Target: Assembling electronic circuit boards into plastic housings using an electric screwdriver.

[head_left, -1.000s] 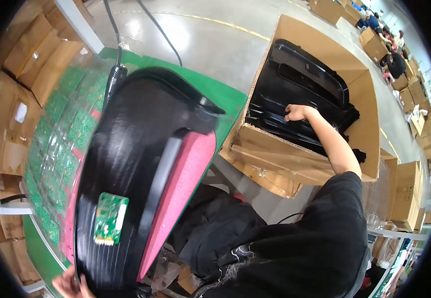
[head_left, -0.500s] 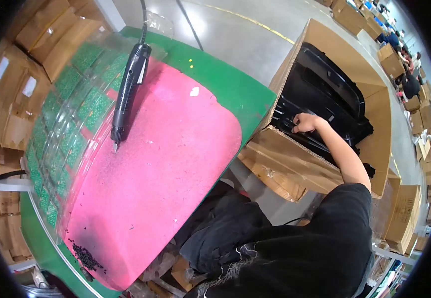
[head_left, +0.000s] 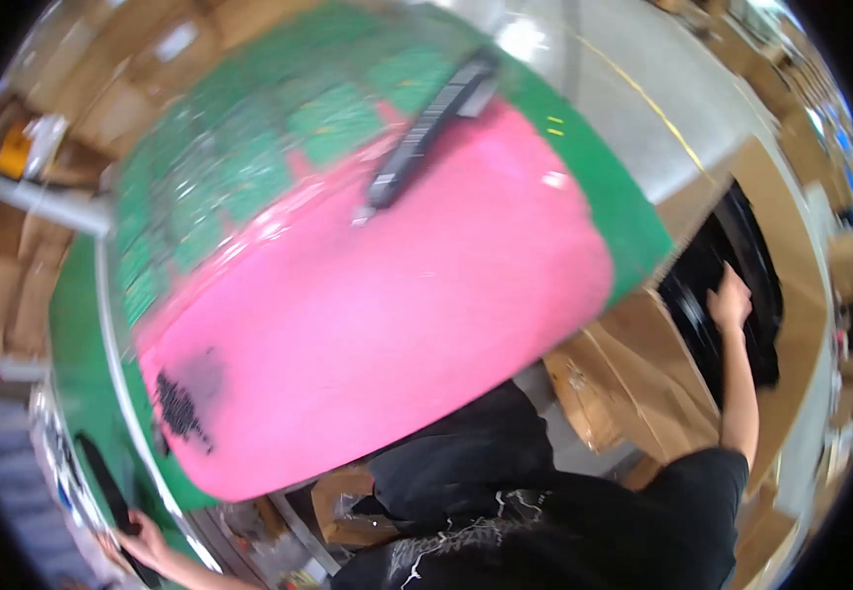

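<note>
I see the left hand (head_left: pixel 143 544) holding a long black piece (head_left: pixel 102 474), which sticks out ahead of it. The right hand (head_left: pixel 730 299) is in a brown box (head_left: pixel 633 369), with black parts (head_left: pixel 692 270) under it; I can't tell if it grips one. Between the hands is a pink mat (head_left: pixel 397 334).

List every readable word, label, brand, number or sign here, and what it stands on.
Nothing can be read.
Pale label on cardboard box: too blurred.
Pale jagged print on black shirt: no legible words.
Green circuit boards: any markings too blurred.
Black part in left hand: no lettering shows.
</note>
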The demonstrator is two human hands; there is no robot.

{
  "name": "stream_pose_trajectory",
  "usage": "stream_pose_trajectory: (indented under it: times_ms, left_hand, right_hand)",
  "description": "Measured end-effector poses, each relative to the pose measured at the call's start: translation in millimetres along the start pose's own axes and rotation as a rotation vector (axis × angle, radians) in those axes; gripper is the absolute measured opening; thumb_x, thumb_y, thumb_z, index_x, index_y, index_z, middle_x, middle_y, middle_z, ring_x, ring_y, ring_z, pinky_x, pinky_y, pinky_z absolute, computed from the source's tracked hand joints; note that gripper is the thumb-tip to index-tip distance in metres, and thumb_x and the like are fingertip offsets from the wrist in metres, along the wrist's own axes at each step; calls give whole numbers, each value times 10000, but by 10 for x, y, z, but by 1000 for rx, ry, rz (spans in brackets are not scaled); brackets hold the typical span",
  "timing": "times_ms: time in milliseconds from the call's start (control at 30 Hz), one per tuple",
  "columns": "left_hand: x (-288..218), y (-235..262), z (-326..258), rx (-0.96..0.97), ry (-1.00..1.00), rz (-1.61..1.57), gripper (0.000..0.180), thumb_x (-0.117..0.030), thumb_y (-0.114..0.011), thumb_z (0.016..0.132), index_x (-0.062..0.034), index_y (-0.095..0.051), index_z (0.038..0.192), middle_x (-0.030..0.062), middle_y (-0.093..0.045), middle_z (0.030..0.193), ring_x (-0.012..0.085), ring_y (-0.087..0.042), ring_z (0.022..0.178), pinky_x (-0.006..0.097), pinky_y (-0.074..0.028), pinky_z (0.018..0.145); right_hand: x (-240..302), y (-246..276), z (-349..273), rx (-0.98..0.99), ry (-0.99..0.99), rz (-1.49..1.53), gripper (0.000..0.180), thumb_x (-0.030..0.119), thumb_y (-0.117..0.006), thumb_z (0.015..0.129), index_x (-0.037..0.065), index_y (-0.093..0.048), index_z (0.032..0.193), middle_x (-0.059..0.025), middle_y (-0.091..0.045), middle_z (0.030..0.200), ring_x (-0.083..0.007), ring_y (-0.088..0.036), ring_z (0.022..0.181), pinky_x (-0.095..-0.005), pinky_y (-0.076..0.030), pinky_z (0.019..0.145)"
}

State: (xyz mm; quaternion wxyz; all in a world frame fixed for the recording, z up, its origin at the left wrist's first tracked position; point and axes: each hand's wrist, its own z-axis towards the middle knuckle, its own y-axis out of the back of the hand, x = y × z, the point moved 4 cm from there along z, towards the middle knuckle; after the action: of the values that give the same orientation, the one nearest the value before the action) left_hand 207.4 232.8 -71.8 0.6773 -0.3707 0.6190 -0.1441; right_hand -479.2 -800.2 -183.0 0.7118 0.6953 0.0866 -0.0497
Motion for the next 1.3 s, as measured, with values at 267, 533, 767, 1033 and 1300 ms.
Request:
stream_pose_trajectory:
  times_ms: [267,533,767,1033,1300]
  left_hand:
    - [1129,-1680,-1473,159,-498,585,746,-540,-313,989,0,-170,1483,231,-327,1468,345,-288,1385,493,-244,1149]
    - [1504,-2874,-1781,577,-762,577,356,-430,-494,846,-114,-408,987,148,-459,1233,218,-383,1158,359,-236,1016]
    - [2050,-3833,-2570,892,-861,347,210,-188,-524,770,-96,-351,843,192,-458,1099,230,-384,998,367,-276,983]
    - [2626,-4429,-3113,1400,-757,506,276,-52,-507,808,-44,-418,1068,160,-498,1068,217,-456,957,353,-380,894]
    - [3289,-4176,-2956,1637,-410,1085,495,-270,-702,825,-22,-514,1210,144,-549,1184,322,-491,1174,419,-413,1001]
  right_hand:
    - [-1194,-499,526,20,3,106,430,345,-478,983,41,-538,1280,-239,-606,1198,-392,-566,1138,-466,-464,913]
    - [-1933,1360,422,-1176,110,334,533,405,-443,988,-57,-558,1227,-282,-601,1176,-475,-562,1069,-493,-460,918]
    - [-752,3355,-747,-1184,-688,914,670,422,-489,910,-236,-590,989,-338,-633,1069,-452,-609,1017,-480,-418,962]
    - [604,3067,-835,-120,240,1995,346,160,-544,966,-82,-537,1213,-152,-601,1180,-193,-572,1109,-305,-420,1072]
    - [2217,2061,-1860,1002,244,1477,299,242,-560,967,-51,-570,1027,-160,-654,905,-218,-680,705,-416,-614,623]
